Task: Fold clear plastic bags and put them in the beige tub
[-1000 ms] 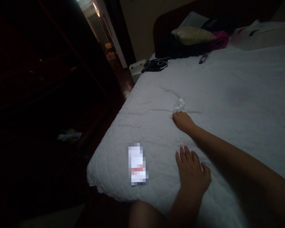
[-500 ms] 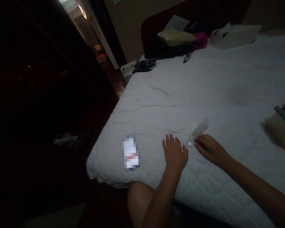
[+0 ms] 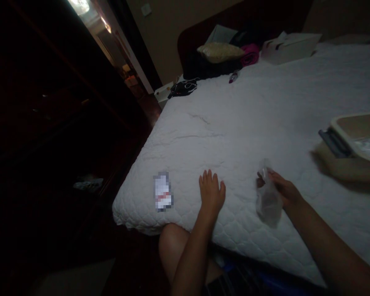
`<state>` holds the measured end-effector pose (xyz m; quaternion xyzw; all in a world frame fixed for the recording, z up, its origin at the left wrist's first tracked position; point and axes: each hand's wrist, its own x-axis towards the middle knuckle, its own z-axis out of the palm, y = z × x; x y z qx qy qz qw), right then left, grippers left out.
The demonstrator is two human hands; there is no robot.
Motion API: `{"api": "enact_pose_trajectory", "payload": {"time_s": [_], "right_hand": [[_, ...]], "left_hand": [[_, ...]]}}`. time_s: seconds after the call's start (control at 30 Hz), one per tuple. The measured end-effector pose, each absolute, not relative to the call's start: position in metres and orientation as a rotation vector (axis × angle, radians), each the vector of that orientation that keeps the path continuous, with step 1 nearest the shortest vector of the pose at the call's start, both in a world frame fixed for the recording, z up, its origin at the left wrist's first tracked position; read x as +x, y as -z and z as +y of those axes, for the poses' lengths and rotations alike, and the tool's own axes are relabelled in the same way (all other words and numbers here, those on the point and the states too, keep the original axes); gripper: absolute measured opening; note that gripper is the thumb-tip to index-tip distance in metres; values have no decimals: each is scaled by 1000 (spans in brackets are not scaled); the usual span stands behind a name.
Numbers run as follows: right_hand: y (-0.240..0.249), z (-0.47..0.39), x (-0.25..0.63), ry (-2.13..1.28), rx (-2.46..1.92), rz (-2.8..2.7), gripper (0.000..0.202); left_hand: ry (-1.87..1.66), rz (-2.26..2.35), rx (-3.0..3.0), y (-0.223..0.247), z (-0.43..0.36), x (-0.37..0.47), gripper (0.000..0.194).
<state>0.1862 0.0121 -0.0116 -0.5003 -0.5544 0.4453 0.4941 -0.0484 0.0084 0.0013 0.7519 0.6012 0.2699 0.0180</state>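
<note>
My right hand (image 3: pixel 285 188) grips a clear plastic bag (image 3: pixel 269 203) near its upper end, and the bag hangs over the white quilted bedspread (image 3: pixel 185 156). What the bag contains, if anything, is too blurred to tell. Flat on the bedspread, my left hand (image 3: pixel 211 190) lies with its fingers spread and holds nothing. To the left of that hand rests a phone-shaped object (image 3: pixel 163 192), blurred out by large pixels. On the right stands a light plastic bin (image 3: pixel 342 172) with a dark grey handle clip and shiny clear plastic inside.
At the bed's far end are a yellowish pillow (image 3: pixel 220 52), a magenta roll of cloth (image 3: pixel 249 54) and a white box (image 3: pixel 291 48). A small dark purple item (image 3: pixel 233 77) lies before them. Black cloth with white cords (image 3: pixel 182 88) sits at the far left corner.
My right hand has lifted the plastic bag, which now hangs down from it. My left hand stays flat on the bed. The view has turned right, showing more of the bin.
</note>
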Motion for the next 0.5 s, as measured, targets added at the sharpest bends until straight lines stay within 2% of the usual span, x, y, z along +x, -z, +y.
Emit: {"api": "enact_pose_trajectory", "payload": {"time_s": [0.1, 0.2, 0.33, 0.43, 0.5], "right_hand": [[4, 9, 179, -1405, -1129, -1028, 28], [-5, 7, 172, -1506, -1100, -926, 27], [-7, 7, 164, -1525, -1048, -950, 34], [-5, 5, 160, -1558, -1028, -951, 38], [-5, 3, 158, -1576, -1009, -959, 40]], "left_hand": [[-1148, 1653, 1952, -12, -3, -42, 25], [-1294, 1312, 1389, -22, -17, -26, 32], [-1190, 981, 1059, -20, -31, -1, 46], [-1076, 963, 1023, -7, -33, 12, 53], [-1037, 994, 1038, 0, -32, 17, 50]]}}
